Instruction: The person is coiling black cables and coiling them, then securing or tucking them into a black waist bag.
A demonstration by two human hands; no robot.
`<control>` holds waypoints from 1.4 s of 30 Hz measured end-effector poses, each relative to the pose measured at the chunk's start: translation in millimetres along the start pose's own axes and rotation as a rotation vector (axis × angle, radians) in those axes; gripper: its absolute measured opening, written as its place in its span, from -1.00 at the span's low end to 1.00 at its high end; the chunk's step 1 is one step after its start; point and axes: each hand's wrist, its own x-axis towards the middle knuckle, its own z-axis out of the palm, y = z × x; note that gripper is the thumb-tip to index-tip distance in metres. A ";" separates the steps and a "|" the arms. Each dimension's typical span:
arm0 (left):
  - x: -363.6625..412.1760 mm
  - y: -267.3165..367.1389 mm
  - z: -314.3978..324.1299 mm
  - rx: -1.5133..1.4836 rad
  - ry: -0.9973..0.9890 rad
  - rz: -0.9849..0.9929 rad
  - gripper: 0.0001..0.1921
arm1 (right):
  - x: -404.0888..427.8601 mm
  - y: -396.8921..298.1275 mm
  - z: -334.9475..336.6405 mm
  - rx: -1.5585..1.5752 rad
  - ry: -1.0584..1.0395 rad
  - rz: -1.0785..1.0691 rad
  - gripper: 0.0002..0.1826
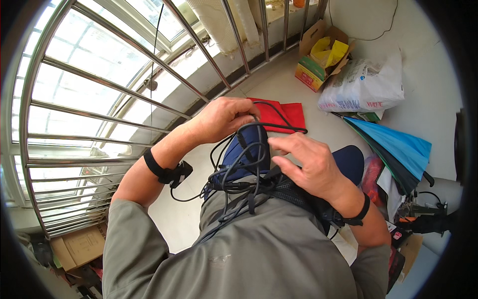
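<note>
My left hand (223,117) pinches a loop of black cable (278,126) between thumb and fingertips, above a knee in dark blue trousers (250,138). More of the tangled cable hangs over my lap, with an in-line connector (233,185) among its loops. To the right of the tangle, my right hand (312,164) is raised with thumb and fingers apart and nothing between them. Below it lies a black mesh pouch (285,191) at my waist. Each arm wears a black strap, and a small black device (181,173) sits on the left one.
Steel railings (123,80) run along the window at left. A folded red cloth (295,112) lies on the floor ahead. To the right are an open carton (310,74), a white printed sack (362,88) and a blue umbrella (396,138). Flattened cardboard (80,244) lies at lower left.
</note>
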 end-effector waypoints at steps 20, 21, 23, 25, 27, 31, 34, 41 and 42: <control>4.1 8.9 0.5 -0.158 -0.502 -0.164 -0.23 | -11.1 -5.2 -7.9 1.215 -0.277 0.784 -0.61; 6.5 1.1 0.4 -0.159 -0.500 -0.164 -0.23 | -10.6 -5.4 -8.5 1.182 -0.253 0.798 -0.65; 10.1 -12.9 0.8 -0.470 -0.480 -0.262 -0.12 | -10.5 -6.2 -10.3 1.148 -0.232 0.813 -0.68; 23.5 -8.7 -3.8 -0.523 -0.524 -0.278 -0.15 | -13.5 -6.9 -13.7 1.058 -0.177 0.771 -0.67; 35.4 -4.1 -2.2 -0.749 -0.485 -0.201 -0.30 | -11.3 -9.9 -16.4 1.050 -0.138 0.804 -0.68; 66.5 16.7 7.8 -0.809 -0.587 -0.108 -0.34 | -11.6 -10.7 -21.3 1.023 -0.129 0.884 -0.70; 81.7 25.8 16.5 -0.899 -0.659 -0.034 -0.33 | -13.0 -8.5 -24.2 0.970 -0.138 0.911 -0.70; 96.3 20.2 23.6 -0.606 -0.614 0.215 -0.70 | -17.1 -17.3 -42.2 1.074 -0.280 1.061 -0.65; 95.4 21.5 18.9 -0.605 -0.617 0.216 -0.70 | -20.6 -15.3 -45.0 1.062 -0.291 1.097 -0.64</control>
